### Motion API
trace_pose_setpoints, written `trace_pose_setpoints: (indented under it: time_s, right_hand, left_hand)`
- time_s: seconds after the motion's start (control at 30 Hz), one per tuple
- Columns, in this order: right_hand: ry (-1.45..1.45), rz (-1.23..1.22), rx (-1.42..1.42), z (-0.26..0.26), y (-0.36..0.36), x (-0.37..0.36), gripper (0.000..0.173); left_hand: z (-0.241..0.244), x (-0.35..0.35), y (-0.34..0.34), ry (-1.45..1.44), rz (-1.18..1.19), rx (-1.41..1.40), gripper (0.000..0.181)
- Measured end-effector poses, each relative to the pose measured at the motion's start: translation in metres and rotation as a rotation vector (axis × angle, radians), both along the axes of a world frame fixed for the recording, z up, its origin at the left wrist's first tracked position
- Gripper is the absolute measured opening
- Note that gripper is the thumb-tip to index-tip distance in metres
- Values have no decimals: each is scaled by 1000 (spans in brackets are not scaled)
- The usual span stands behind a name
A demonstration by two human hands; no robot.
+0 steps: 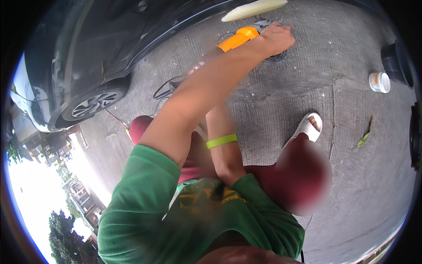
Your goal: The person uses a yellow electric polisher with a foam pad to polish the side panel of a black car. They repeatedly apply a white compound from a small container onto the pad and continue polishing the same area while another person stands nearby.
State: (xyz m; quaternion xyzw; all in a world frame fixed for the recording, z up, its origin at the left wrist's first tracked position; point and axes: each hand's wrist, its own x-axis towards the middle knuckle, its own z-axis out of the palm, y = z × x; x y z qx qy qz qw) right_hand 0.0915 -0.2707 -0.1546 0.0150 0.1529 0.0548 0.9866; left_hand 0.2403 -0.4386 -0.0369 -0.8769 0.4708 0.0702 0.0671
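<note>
A power polisher with an orange-yellow body (pixel 239 39) is held out near the dark car. A pale pad (pixel 254 10), seen nearly edge-on, sits at its grey metal head (pixel 262 23). My left hand (pixel 278 37) is closed at the head end; the part it grips is hidden under the fingers. My left arm crosses over my right arm. Mostly covered by that forearm, my right hand (pixel 196 67) shows only a few fingertips around the tool's rear part. The dark rear end (pixel 174 85) pokes out beyond them, with a black cord (pixel 160 90) looping nearby.
A dark car (pixel 108 36) with an alloy wheel (pixel 95 104) stands at the upper left. On the grooved concrete (pixel 296 85) are a white tub (pixel 379 82), a black bucket (pixel 395 62) and a leaf (pixel 363 140). A dark coil (pixel 277 58) shows below my left hand.
</note>
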Motion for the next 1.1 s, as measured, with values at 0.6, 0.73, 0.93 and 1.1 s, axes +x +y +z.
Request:
trace_pose_setpoints:
  time_s: [0.6,0.73,0.93,1.1]
  right_hand:
    - [-2,289,545,55,175,-102,71]
    - [-34,89,193,-2,163,-68,59]
    - [-19,22,-119,0,103,-44,50]
    - [-137,18,-19,-4,146,-63,43]
  left_hand:
    - [-49,-49,241,166,304,191,32]
    - [-24,-31,161,74,57,4,22]
    - [0,-29,92,23,46,2,18]
    - [-10,-38,125,15,22,14,18]
